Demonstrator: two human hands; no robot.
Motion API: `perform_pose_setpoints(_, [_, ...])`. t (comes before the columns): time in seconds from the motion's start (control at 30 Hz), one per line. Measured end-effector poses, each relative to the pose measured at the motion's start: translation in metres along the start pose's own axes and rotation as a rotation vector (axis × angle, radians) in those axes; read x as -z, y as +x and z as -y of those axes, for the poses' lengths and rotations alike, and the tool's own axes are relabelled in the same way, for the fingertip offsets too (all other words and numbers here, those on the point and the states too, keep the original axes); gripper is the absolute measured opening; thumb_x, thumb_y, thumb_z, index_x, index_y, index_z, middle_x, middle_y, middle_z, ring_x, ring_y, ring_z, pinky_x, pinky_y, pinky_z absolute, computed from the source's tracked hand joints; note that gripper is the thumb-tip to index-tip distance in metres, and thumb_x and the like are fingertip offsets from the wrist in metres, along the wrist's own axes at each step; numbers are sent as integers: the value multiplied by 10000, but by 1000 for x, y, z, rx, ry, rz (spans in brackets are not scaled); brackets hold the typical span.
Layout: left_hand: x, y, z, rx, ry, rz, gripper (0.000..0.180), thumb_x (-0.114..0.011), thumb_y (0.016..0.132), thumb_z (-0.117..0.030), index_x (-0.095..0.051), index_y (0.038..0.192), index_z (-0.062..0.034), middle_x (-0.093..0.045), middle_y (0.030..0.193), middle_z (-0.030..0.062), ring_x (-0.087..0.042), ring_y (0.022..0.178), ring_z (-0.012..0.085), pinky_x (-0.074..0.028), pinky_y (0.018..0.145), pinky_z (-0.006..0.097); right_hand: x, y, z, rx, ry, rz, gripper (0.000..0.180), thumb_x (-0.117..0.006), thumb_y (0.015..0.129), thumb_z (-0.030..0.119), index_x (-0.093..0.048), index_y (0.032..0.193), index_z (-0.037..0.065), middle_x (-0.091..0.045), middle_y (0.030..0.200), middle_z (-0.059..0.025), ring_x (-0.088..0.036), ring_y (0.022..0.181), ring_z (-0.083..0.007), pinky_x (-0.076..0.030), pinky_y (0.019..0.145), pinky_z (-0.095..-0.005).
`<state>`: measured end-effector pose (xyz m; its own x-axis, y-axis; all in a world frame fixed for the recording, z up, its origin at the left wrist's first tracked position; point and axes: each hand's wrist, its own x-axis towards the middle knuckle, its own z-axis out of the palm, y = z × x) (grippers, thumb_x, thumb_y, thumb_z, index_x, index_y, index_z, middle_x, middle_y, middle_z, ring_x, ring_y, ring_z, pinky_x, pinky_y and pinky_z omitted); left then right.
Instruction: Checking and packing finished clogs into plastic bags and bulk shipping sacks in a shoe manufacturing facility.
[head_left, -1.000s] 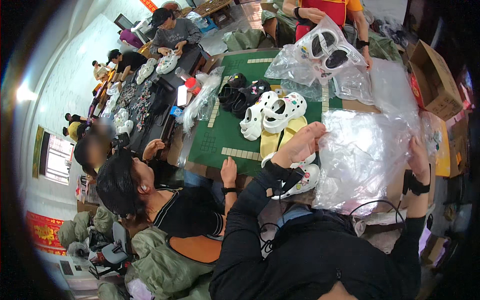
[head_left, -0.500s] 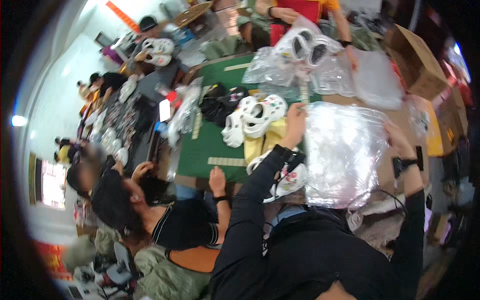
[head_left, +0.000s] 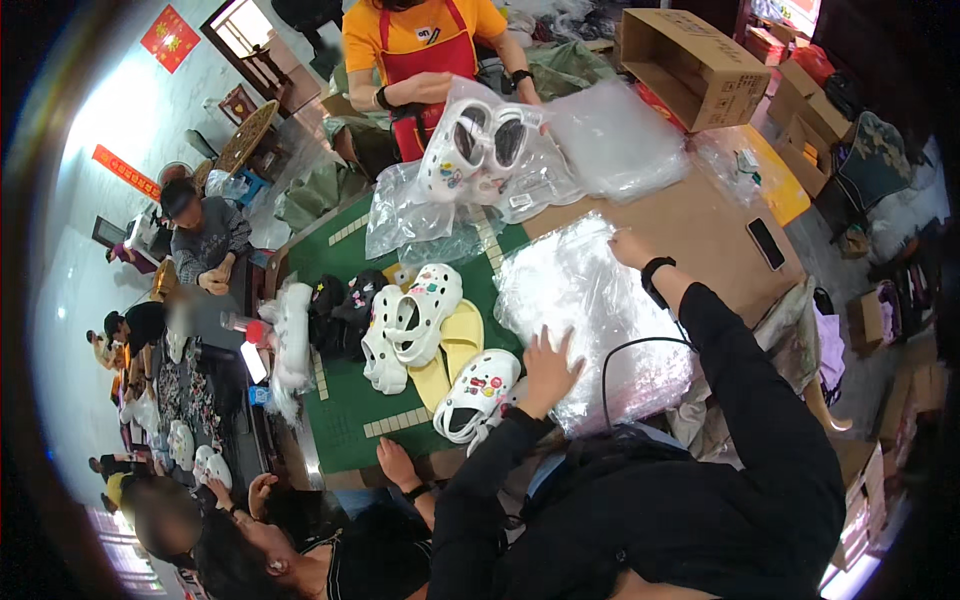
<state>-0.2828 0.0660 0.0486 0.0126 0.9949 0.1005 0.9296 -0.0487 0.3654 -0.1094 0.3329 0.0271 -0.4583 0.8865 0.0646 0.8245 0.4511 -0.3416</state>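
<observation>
A stack of clear plastic bags (head_left: 600,300) lies in front of me, shining with glare. My left hand (head_left: 550,372) rests flat on its near left part, fingers spread. My right hand (head_left: 630,250) is closed at the far right corner of the bags, fingertips pinching the film. Left of the bags sit white clogs with charms: one clog (head_left: 480,392) close to my left wrist, and a pair (head_left: 425,315) farther off. Yellow slippers (head_left: 460,340) lie between them. Beyond, black shoes with charms (head_left: 355,305) stand together.
Across the table a person in a red apron (head_left: 415,55) holds bagged white clogs (head_left: 480,150). More clear bags (head_left: 615,135) lie near an open cardboard box (head_left: 695,70). A phone (head_left: 766,244) rests at the right edge. A co-worker's hand (head_left: 397,463) is at the near left.
My view has turned to the right. My left hand has gone from the bags' left edge to lying on top; my right hand has shifted from their right side to the far corner.
</observation>
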Motion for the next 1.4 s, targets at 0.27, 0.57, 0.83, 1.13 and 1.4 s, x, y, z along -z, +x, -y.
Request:
perform_pose_setpoints(0.27, [-45, -46, -26, 34, 97, 595, 770, -577, 722, -532, -250, 1364, -260, -132, 1366, 323, -176, 1226, 530, -154, 962, 625, -10, 20, -6, -184, 156, -215, 280, -449, 856, 242, -616, 831, 18, -609, 760, -210, -583, 727, -388, -444, 672, -446])
perform_pose_setpoints(0.57, [-44, -43, -20, 44, -152, 143, 596, -510, 813, -312, -327, 1291, -7, -394, 1271, 235, -375, 1175, 363, -257, 970, 478, 14, 4, 2, -250, 799, 202, 781, -661, 744, 397, -280, 1298, 0, -440, 1224, -194, -471, 1076, -285, -365, 917, -364])
perform_pose_setpoints(0.83, [-25, -33, -6, 368, -810, -141, 381, -493, 837, -102, -441, 1205, -17, -551, 1001, 206, -571, 794, 313, -459, 709, 369, 25, -62, 21, -327, 899, 162, 774, -646, 774, 320, -200, 1329, 16, -408, 1239, -173, -466, 1077, -259, -387, 892, -339])
perform_pose_setpoints(1.13, [-11, -22, -18, 492, -1112, -351, 478, -675, 753, -128, -477, 1167, 3, -529, 1134, 126, -596, 738, 145, -488, 638, 244, -15, -123, -30, -529, 1061, 348, 593, -513, 849, 435, -320, 1285, 84, -450, 1149, -90, -456, 981, -185, -365, 846, -318])
perform_pose_setpoints(1.4, [-25, -42, -16, 525, -1113, -321, 560, -596, 756, -37, -369, 1267, -23, -474, 1206, 135, -566, 820, 152, -465, 699, 261, -13, -177, -9, -710, 1403, 622, 113, -511, 827, 81, -505, 938, 102, -554, 830, -5, -513, 734, -116, -411, 636, -252])
